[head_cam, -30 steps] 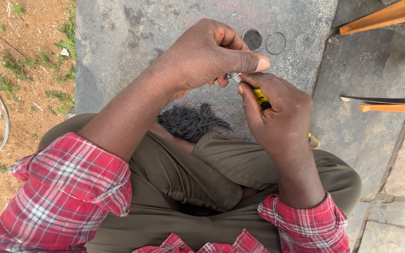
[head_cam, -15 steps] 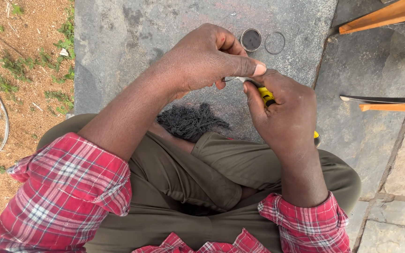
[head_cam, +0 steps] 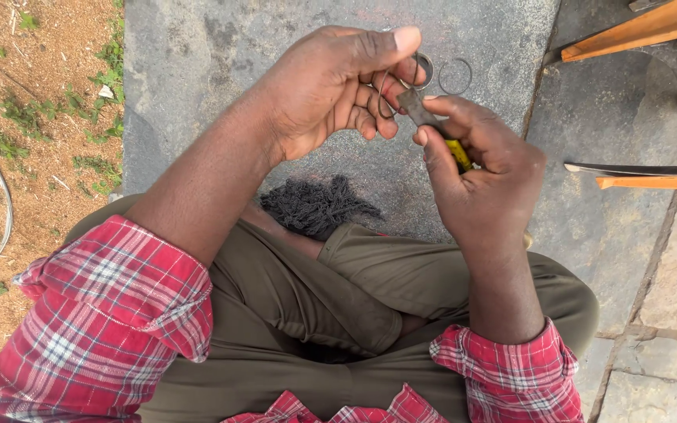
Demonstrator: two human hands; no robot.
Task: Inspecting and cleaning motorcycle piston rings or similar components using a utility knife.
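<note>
My left hand [head_cam: 331, 86] is raised over the grey stone slab [head_cam: 197, 63], its fingers curled around a thin wire ring [head_cam: 385, 98]. My right hand [head_cam: 483, 168] grips small pliers with yellow handles [head_cam: 457, 153], and the dark metal jaws [head_cam: 415, 106] bite the wire ring between my left fingers. Two more wire rings lie on the slab just beyond the hands, one partly hidden [head_cam: 426, 69] and one in full view [head_cam: 455, 76]. A dark tangle of thread [head_cam: 315, 205] rests on my crossed legs below the hands.
Bare soil with patches of weeds [head_cam: 33, 117] lies to the left, with a pale curved cable [head_cam: 1, 196] on it. Orange wooden bars [head_cam: 636, 31] and a dark flat blade [head_cam: 640, 168] stick in from the right. Paving stones [head_cam: 667, 274] fill the lower right.
My left hand has opened its thumb and turned palm-up, so the wire ring now shows. The pliers' jaws have shifted up and left onto the ring.
</note>
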